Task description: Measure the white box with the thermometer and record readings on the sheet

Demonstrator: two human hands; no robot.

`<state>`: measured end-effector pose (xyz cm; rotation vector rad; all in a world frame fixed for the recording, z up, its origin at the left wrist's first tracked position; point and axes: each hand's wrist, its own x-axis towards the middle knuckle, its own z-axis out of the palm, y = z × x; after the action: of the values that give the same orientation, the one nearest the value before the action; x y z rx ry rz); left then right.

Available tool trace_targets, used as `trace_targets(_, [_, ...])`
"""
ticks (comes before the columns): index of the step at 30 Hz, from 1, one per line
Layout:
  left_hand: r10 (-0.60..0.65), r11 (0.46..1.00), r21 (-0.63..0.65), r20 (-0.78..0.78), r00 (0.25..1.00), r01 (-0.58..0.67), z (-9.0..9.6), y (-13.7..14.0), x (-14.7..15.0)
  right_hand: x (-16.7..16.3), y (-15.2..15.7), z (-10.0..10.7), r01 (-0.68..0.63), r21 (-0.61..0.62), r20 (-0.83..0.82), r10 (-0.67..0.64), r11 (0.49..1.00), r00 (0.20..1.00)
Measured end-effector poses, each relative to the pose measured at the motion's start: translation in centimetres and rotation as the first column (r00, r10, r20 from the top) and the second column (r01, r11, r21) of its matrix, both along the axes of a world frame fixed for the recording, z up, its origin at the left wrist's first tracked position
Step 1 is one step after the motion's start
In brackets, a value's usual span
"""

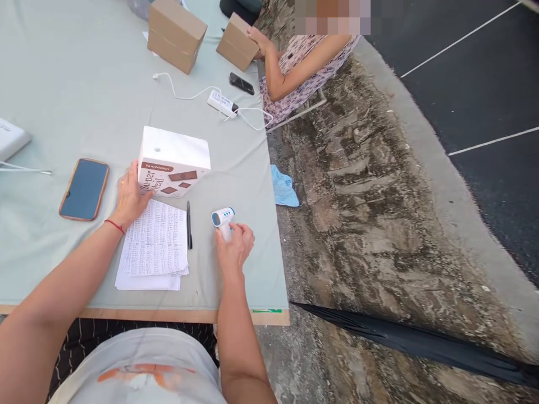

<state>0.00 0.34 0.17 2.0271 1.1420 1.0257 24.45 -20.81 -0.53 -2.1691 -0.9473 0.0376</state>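
A white box (177, 147) printed "NutriMotion Super Meal" stands on the table just beyond a stack of written sheets (158, 241). My left hand (129, 196) grips the box's near left corner, thumb at its lower front, with the other fingers partly hidden along its side. In my right hand (234, 247) is a white and blue infrared thermometer (223, 217), its small screen facing up toward me. The fingers wrap round its handle, close above the table. Between the sheets and the thermometer lies a black pen (189, 224).
Left of the box lies a phone (85, 189). Farther back are a power strip (222, 103) with a white cable, a dark phone (241, 83) and a cardboard box (174, 36). A seated person (290, 73) holds a smaller carton (237, 42) at the table's right edge.
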Motion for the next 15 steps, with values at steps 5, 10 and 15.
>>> trace_targets(5, [0.192, 0.968, 0.141, 0.125, 0.973, -0.209, 0.2, -1.0, -0.1, -3.7, 2.7, -0.4, -0.282, 0.037, -0.211, 0.283, 0.959, 0.936])
trace_targets(10, [-0.128, 0.959, 0.251, -0.025, 0.991, 0.130, 1.2, -3.3, 0.6, -4.1, 3.8, -0.7, -0.283, 0.011, -0.211, 0.279, 0.959, 0.937])
trace_targets(15, [-0.464, 0.852, 0.080, -0.343, 0.817, 0.518, 0.6, -5.1, 1.8, -2.9, 2.9, -0.9, -0.278, 0.214, -0.331, 0.338, 0.936, 0.881])
